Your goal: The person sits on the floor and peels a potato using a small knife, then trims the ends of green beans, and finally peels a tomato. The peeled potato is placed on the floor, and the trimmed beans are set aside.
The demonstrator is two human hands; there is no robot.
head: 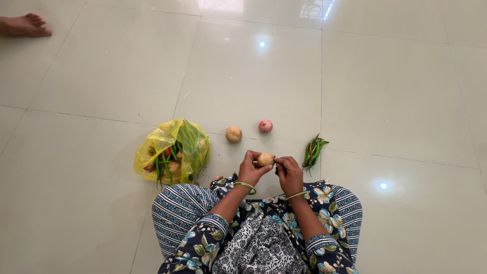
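Note:
I sit cross-legged on a tiled floor. My left hand [250,170] holds a small brown potato [265,160] in front of my lap. My right hand [289,174] touches the potato's right side, fingers curled, and seems to grip a small dark thing I cannot make out. Just beyond my hands lie another potato [233,134] and a reddish onion [266,126] on the floor. A bunch of green chillies [313,151] lies to the right of my hands.
A yellow plastic bag [172,151] with green chillies, potatoes and something red lies open at my left knee. Another person's bare foot [24,25] rests at the far top left. Glossy pale tiles [395,91] spread all around.

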